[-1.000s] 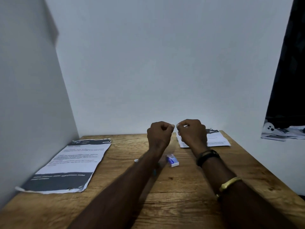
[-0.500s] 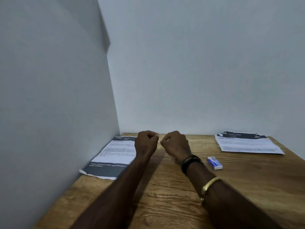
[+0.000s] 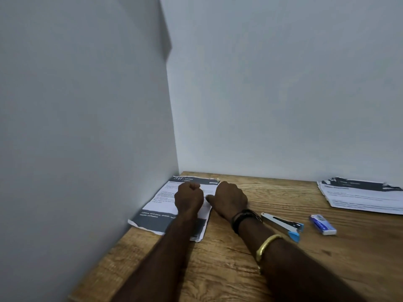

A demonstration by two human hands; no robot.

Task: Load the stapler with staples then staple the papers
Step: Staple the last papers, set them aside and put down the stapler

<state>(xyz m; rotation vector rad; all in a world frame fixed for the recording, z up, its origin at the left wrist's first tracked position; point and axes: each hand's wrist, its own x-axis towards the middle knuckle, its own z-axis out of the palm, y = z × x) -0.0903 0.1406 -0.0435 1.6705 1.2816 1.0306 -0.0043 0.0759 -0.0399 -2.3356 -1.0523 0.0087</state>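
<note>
both hands over the left papers: left hand fisted, grip contents unclear; right hand fingers loosely spread, empty. square edges before fetching the stapler.

Two walls close the corner just left of and behind the printed sheet, so nothing passes there. Both fists sit over that sheet. Right of it, the open stapler and staple box lie close together, apparently not touching. Beyond them, bare table reaches the paper stack.
</note>
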